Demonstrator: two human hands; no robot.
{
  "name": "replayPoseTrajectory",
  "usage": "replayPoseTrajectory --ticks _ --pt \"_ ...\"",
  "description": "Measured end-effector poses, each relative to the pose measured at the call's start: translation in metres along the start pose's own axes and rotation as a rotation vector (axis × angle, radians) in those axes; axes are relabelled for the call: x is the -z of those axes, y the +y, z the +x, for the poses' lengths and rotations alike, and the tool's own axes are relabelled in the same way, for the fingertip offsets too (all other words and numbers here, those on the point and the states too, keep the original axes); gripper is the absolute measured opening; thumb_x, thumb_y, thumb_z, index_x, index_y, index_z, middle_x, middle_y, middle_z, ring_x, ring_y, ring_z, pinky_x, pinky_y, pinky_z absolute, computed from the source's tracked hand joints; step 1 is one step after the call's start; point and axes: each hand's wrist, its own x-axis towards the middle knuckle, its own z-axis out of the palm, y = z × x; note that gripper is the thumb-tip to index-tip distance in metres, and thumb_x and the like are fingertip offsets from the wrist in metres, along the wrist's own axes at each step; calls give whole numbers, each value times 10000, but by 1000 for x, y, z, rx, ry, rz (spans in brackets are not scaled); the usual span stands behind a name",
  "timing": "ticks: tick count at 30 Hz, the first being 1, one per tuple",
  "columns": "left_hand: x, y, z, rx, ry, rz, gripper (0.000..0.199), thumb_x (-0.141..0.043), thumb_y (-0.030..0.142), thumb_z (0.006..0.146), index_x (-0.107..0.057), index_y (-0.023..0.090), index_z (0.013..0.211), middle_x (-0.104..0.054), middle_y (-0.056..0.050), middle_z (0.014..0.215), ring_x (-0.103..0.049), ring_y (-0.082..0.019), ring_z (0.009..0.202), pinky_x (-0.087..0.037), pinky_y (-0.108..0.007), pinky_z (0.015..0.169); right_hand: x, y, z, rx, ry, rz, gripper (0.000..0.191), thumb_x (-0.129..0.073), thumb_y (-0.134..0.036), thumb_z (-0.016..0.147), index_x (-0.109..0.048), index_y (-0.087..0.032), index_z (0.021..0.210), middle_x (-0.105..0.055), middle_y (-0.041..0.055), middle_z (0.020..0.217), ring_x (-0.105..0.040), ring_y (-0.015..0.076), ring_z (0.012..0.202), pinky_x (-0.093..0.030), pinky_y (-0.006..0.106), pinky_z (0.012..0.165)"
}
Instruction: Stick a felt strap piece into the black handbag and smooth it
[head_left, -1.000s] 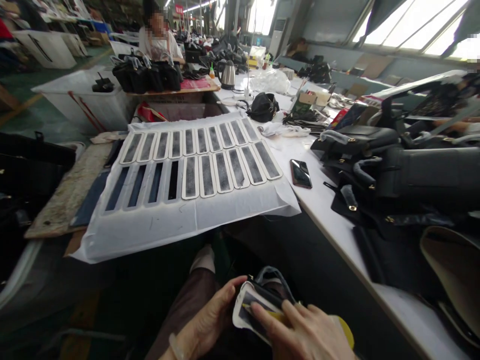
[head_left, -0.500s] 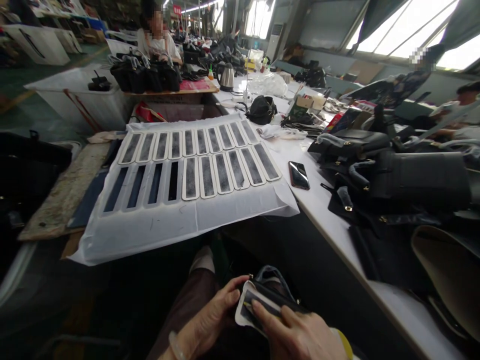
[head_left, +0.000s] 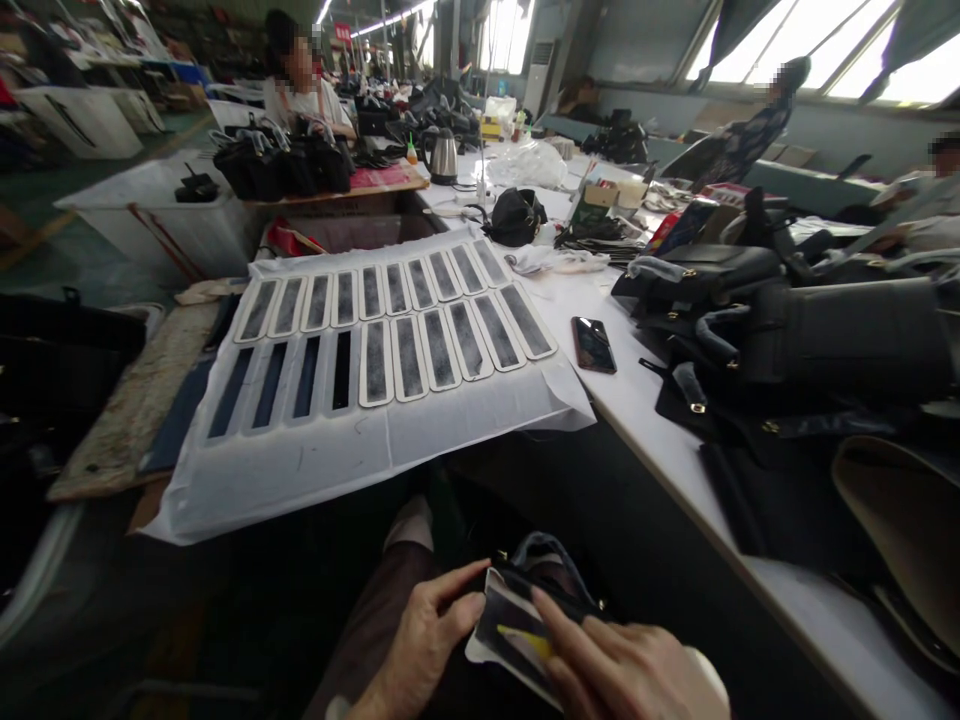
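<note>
Low in front of me, over my lap, lies a long dark panel with a pale rim point(head_left: 491, 612), against a black bag point(head_left: 574, 600) whose looped handle point(head_left: 544, 540) looks wrapped in clear film. My left hand point(head_left: 420, 635) grips the near left end of the panel between thumb and fingers. Above the panel, my right hand point(head_left: 630, 660) has its index finger stretched along the surface. A yellow flat tool with a pointed end point(head_left: 527, 641) sticks out under its fingers; its other end is hidden. The bag's lower part is lost in shadow.
A white sheet point(head_left: 360, 450) on a board carries two rows of pale-rimmed dark panels point(head_left: 409, 355) and bare cut-outs. To the right, a phone point(head_left: 593, 345) and several black bags point(head_left: 847, 330) lie on the white table point(head_left: 645, 420). Beyond sits a co-worker point(head_left: 296, 90).
My right hand's fingers have shifted slightly right across the panel, and more of the yellow tool shows. My left hand keeps its grip. The head view has moved a little.
</note>
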Motion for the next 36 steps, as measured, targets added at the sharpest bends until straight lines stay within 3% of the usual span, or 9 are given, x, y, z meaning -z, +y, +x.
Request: replayPoseTrajectory --ticks 2,5,10,14,19,24,31,36 --pt "-2 2 -1 -37 -19 2 482 -617 457 871 -640 207 1282 -739 -74 1120 -657 -276 996 -488 -339 885 12 13 10 -61 31 44 274 -353 -323 1018 -605 -213 1027 -694 10 703 -666 164 570 -388 306 519" --pt "-4 3 0 -59 -13 35 420 -594 438 896 -662 230 1255 -739 -44 1118 -650 -255 1005 -480 -297 883 21 31 45 -88 -13 50 401 -306 -334 1038 -537 -222 730 -657 11 661 -630 159 583 -342 312 559" --pt "-3 -9 5 -43 51 46 402 -605 431 880 -682 218 1212 -729 -54 1123 -643 -262 1010 -480 -295 866 15 42 117 244 -154 -42 396 -363 -415 1022 -568 -204 757 -665 17 681 -603 155 598 -267 323 572" --pt "-2 -23 7 -50 85 14 473 -602 483 873 -643 188 1240 -710 -91 1131 -633 -278 1028 -474 -327 881 11 38 149 494 -195 -97 415 -382 -456 1003 -577 -201 740 -662 17 675 -575 150 571 -223 334 553" --pt "-4 -20 5 -101 20 -25 439 -573 469 900 -628 173 1219 -707 -71 981 -628 -239 927 -467 -315 822 6 38 161 673 -213 -122 427 -376 -478 995 -567 -199 735 -635 18 643 -555 152 569 -200 351 549" --pt "-7 -20 4 -55 88 -60 544 -594 509 868 -518 173 1288 -659 -41 885 -578 -181 778 -444 -283 723 -2 41 167 788 -167 -83 423 -385 -483 990 -550 -208 714 -617 7 628 -523 156 553 -208 357 560" --pt "-11 -28 1 -100 211 -55 620 -605 529 851 -445 188 1344 -665 -87 1094 -614 -244 1001 -462 -322 873 -8 40 176 856 -155 -29 406 -424 -443 964 -554 -208 659 -611 6 582 -498 151 494 -214 348 542" --pt "-13 -24 -2 -126 250 -9 590 -585 495 875 -447 190 1361 -690 -54 982 -618 -198 878 -470 -290 825 -9 41 174 870 -96 -24 378 -440 -416 953 -529 -212 648 -602 1 573 -504 157 488 -208 352 539"
